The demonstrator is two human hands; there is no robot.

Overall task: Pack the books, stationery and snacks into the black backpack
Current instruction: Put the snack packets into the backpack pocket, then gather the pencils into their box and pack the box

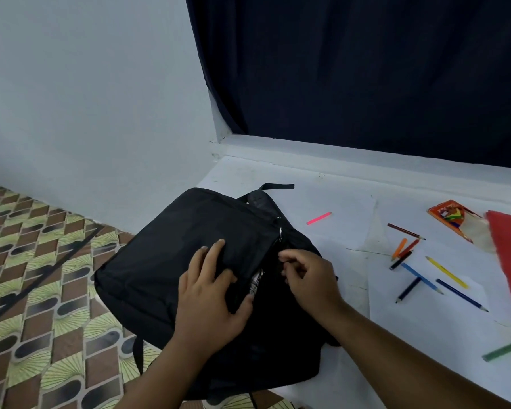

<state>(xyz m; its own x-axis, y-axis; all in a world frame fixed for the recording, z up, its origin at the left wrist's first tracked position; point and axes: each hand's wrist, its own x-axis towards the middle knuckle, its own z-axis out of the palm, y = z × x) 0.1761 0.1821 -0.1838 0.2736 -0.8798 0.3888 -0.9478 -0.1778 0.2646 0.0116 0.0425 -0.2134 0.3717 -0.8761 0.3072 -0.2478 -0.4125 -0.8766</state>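
Both hands sit on the black backpack point(207, 270), which lies flat across the white surface point(351, 202) at its left edge, overhanging the patterned bedding point(42, 261). Our left hand point(216, 293) presses the front panel with fingers spread and straight. Our right hand point(310, 278) is curled at the zipper opening, fingertips pinching what we judge to be the zipper pull; the pull itself is hidden. A silvery packet point(255, 280) shows in the gap between the hands. Coloured pencils point(425, 267) lie loose toward the surface's right edge, well apart from the backpack, nearer the right hand, long axes mixed.
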